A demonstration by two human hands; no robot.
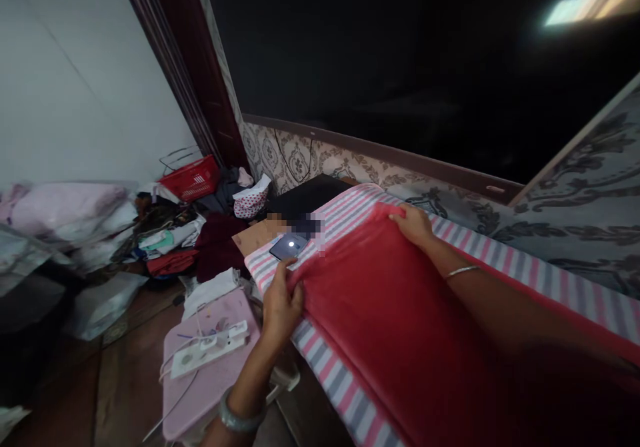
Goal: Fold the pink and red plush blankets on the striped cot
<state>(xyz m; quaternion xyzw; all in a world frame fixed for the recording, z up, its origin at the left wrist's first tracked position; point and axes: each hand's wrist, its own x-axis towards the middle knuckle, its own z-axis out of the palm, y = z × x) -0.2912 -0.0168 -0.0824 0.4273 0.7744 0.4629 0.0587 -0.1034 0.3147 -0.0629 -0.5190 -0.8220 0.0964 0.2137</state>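
A red cloth (400, 314) lies spread over a board covered in pink, grey and white stripes (330, 367). My left hand (280, 304) pinches the cloth's near corner, fingers closed on the edge. My right hand (413, 224) grips the far corner of the same edge. A dark phone (289, 246) with a bright spot on its screen lies on the striped cover just beyond my left hand. Both wrists wear bangles.
A pink stool (200, 380) with a white power strip (210, 350) stands to the left of the board. Piles of clothes (170, 240), a red basket (193, 177) and plastic-wrapped bedding (60, 210) fill the left floor. A patterned wall (575, 220) runs behind.
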